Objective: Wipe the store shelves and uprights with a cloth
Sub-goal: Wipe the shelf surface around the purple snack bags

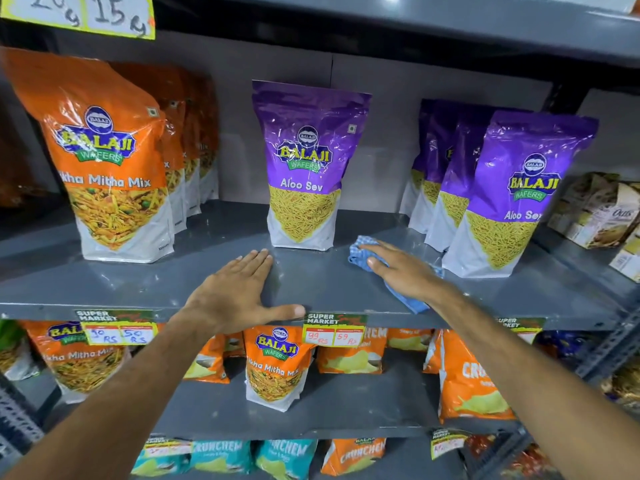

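A glossy purple Aloo Sev pouch (304, 168) stands upright alone. Left of it runs a row of orange Mitha Mix pouches (110, 161). Right of it is a row of matching purple pouches (519, 195), then beige cardboard oats cartons (595, 209) farther right. Just below it hangs a green-and-yellow price tag (334, 329) reading 99 and 59. Lower still sit orange crisp bags (471, 382) and teal crisp bags (221, 455). High to its left hangs a yellow handwritten sign (79, 13).

A supermarket is shown: grey metal shelves (311, 278) are stocked with rows of branded snack pouches (304, 168) standing beyond the fingers (254, 263), and "Super Market" price tags (334, 330) in rupees are fixed to the shelf edge just below them.
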### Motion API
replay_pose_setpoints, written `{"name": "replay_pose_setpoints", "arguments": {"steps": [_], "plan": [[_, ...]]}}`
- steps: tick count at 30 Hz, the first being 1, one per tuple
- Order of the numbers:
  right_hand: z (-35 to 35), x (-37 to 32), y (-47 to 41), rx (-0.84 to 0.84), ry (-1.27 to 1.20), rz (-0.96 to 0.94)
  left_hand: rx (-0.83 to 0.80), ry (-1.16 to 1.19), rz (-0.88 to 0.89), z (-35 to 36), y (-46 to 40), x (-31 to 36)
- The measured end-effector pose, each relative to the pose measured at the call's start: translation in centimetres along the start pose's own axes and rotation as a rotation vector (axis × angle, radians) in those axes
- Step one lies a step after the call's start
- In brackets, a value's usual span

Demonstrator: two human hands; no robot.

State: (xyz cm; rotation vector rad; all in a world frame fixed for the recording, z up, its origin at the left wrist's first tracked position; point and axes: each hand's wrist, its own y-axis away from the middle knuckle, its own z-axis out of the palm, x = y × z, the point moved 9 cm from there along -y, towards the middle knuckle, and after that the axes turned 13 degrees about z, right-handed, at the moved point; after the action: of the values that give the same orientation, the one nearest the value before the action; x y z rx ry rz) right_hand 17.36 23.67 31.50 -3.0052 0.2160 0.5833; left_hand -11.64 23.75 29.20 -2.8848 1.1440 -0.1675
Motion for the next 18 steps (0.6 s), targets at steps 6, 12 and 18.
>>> {"name": "replay_pose_setpoints", "arguments": {"steps": [6,12,18], "plan": [[1.8,-6.0,1.5,0.001,0.105,0.008,-0.008,0.015,-0.003,-0.1,0.3,0.1],[2.7,-8.7,11.2,0.005,0.054,-0.142,0.004,0.021,0.009,0.1,0.5,0.5],[0.2,-3.7,9.6,0.104,-0.004,0.084,0.018,0.023,0.011,-0.2,0.5,0.5]]}}
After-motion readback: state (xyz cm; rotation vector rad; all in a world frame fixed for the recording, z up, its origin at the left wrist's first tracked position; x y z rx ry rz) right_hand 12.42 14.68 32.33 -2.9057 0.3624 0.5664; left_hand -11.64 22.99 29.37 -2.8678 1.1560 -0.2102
